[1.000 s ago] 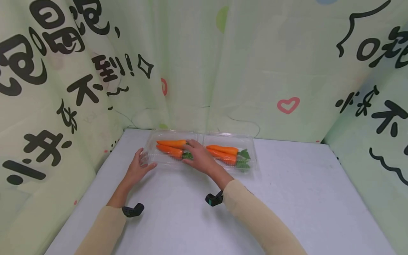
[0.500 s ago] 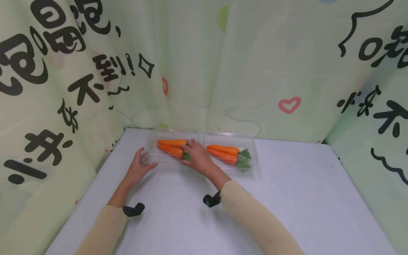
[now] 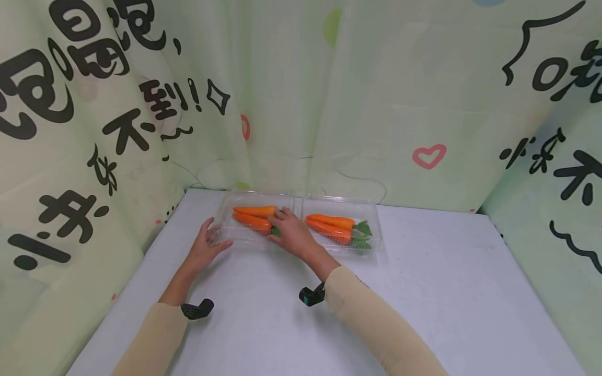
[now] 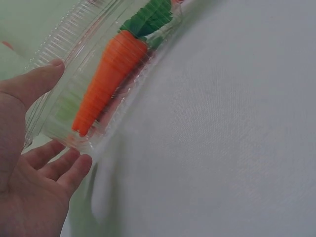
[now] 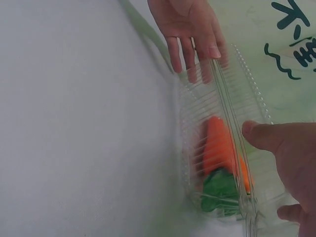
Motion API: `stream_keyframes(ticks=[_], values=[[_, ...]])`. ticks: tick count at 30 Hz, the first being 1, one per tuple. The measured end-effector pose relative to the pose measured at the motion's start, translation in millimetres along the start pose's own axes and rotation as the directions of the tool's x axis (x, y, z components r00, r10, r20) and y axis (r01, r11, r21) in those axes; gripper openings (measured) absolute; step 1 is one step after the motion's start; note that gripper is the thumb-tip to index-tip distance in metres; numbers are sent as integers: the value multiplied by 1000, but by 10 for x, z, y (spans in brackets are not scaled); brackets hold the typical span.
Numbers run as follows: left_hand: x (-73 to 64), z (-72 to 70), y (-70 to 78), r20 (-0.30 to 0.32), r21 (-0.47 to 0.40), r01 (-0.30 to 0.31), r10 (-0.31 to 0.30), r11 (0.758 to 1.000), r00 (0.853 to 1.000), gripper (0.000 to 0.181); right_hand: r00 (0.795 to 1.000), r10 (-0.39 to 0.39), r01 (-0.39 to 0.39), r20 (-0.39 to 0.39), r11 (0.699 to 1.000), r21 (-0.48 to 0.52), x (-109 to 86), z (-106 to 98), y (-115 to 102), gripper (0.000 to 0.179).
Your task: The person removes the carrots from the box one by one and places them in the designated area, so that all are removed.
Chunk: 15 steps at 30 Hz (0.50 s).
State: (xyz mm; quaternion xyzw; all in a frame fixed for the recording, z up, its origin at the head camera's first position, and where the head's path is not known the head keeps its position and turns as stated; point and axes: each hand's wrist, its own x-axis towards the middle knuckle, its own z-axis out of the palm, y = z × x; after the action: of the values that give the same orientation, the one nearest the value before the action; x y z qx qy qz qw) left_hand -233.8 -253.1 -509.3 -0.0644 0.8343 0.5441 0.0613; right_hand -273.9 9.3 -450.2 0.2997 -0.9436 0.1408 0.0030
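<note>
Two clear plastic clamshell boxes lie side by side at the table's far edge. Inside the left box (image 3: 256, 197) are two orange carrots (image 3: 254, 221) with green leaves (image 4: 148, 19). My left hand (image 3: 206, 248) holds that box's left end, its thumb by the near side and its other fingers at the end wall. Across the right end of the same box my right hand (image 3: 296, 234) rests, partly covering the leaves; its thumb touches the lid rim in the right wrist view. The right box (image 3: 369, 213) also contains carrots (image 3: 331, 227) with leaves; neither hand grips it.
A white-covered table (image 3: 423, 292) lies under the boxes, extending toward me and to the right. Pale green curtains (image 3: 371, 99) with black writing and hearts stand close behind the boxes and along both sides. Each wrist wears a small black camera (image 3: 197, 309).
My right hand has shifted slightly toward me and left over the left box's right end. The left hand stays at its end, and the boxes stay in place.
</note>
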Motion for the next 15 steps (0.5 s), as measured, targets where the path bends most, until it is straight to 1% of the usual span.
stream_keyframes(ticks=[3, 8, 13, 15], values=[[-2, 4, 0, -5, -8, -5, 5, 1000, 1000, 98, 1000, -16, 16, -6, 1000, -15, -7, 3, 3, 52], [-10, 18, -1, -14, -7, -13, 13, 1000, 1000, 97, 1000, -25, 25, -11, 1000, 1, -6, 24, 18, 49], [-15, 21, 2, -7, -2, -15, 15, 1000, 1000, 96, 999, -28, 28, -16, 1000, 0, -8, 38, 18, 50], [-18, 17, 3, -4, 3, -13, 13, 1000, 1000, 97, 999, -30, 30, -19, 1000, -2, -14, 34, 8, 53]])
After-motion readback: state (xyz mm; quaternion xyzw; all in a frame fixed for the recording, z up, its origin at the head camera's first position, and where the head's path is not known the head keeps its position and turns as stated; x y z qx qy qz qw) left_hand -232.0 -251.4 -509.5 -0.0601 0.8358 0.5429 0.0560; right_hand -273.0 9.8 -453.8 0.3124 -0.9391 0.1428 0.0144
